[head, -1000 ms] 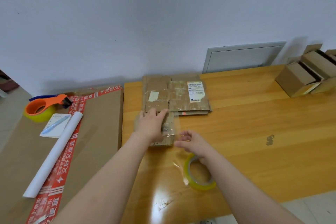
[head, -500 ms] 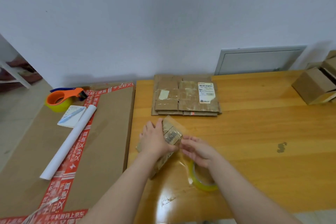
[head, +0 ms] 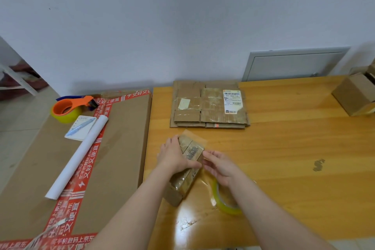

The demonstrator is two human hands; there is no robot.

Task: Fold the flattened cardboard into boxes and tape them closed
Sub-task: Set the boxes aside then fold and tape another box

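box [head: 189, 160]: I've pulled it clear of the cardboard stack [head: 209, 105] and turned it askew.
right hand [head: 220, 165]: my fingers moved up against the box.

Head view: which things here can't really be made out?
All in the head view:
Small box: its left side is covered by the left hand.
Tape roll: partly hidden under the right wrist.
Right hand: whether its fingers pinch clear tape is unclear.
Shipping label: print too small to read.
Folded box: cut off by the right edge.
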